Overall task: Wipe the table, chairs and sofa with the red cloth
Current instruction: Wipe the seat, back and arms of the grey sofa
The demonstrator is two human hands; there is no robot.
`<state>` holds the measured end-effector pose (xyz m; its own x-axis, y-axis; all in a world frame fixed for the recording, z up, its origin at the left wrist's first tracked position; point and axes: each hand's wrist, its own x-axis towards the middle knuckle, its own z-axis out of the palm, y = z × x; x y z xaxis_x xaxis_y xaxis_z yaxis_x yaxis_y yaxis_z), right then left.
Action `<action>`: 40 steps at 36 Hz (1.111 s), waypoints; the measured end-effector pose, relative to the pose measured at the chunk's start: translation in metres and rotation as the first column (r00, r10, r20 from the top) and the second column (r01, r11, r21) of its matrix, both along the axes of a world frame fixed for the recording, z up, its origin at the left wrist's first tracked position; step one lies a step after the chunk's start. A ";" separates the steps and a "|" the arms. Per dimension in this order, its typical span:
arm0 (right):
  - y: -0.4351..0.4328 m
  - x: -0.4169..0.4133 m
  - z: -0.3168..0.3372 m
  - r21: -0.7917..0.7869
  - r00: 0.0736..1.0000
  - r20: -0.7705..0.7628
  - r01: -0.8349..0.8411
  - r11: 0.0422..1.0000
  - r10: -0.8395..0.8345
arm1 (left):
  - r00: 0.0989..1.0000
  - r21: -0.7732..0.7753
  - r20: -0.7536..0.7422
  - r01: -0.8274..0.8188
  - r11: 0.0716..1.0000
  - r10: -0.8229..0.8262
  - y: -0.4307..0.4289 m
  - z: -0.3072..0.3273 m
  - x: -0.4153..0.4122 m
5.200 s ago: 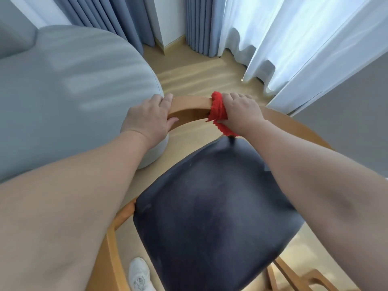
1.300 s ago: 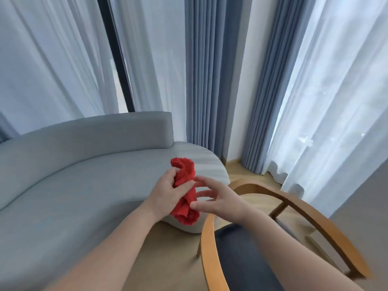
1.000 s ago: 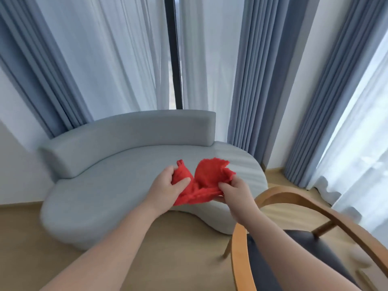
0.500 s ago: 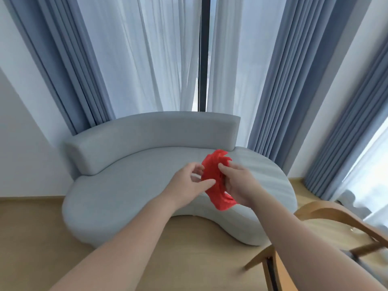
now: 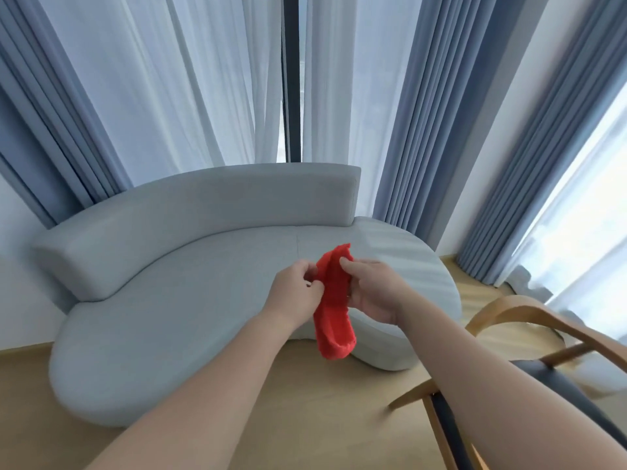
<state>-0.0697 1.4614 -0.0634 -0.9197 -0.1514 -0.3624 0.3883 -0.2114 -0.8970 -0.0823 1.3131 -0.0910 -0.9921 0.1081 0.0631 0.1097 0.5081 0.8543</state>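
Note:
The red cloth [image 5: 334, 305] hangs folded lengthwise in the air in front of me, over the front edge of the sofa. My left hand [image 5: 295, 290] pinches its left edge near the top. My right hand [image 5: 373, 290] holds its right side, thumb on the upper part. The curved light-grey sofa [image 5: 176, 300] with a low backrest stands straight ahead against the curtains. A wooden chair [image 5: 529, 313] with a dark seat pad is at the lower right, partly behind my right forearm. No table is in view.
Blue curtains [image 5: 420, 113] and white sheers [image 5: 190, 79] hang behind the sofa and along the right side. Bare wooden floor [image 5: 305, 418] lies between me and the sofa. A white wall is at the far left.
I turned from the chair toward the sofa. The cloth went from my right hand to both hands, was spread out, then folded into a long hanging strip.

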 end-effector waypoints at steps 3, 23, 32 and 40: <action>0.020 -0.026 -0.007 0.069 0.993 0.003 0.115 0.991 -0.116 | 0.998 -0.036 -0.020 -0.057 0.998 0.056 0.006 -0.002 -0.024; 0.152 -0.205 0.022 -0.091 0.952 0.070 0.303 0.949 -0.298 | 0.946 -0.020 0.076 0.319 0.948 -0.317 0.150 -0.014 -0.173; 0.210 -0.247 0.024 -0.164 0.907 0.195 0.406 0.899 -0.374 | 0.942 0.203 -0.050 0.334 0.920 -0.331 0.226 -0.022 -0.225; 0.232 -0.295 0.008 -0.177 0.809 0.193 0.586 0.791 -0.556 | 0.819 0.246 0.067 0.540 0.805 -0.569 0.235 -0.046 -0.304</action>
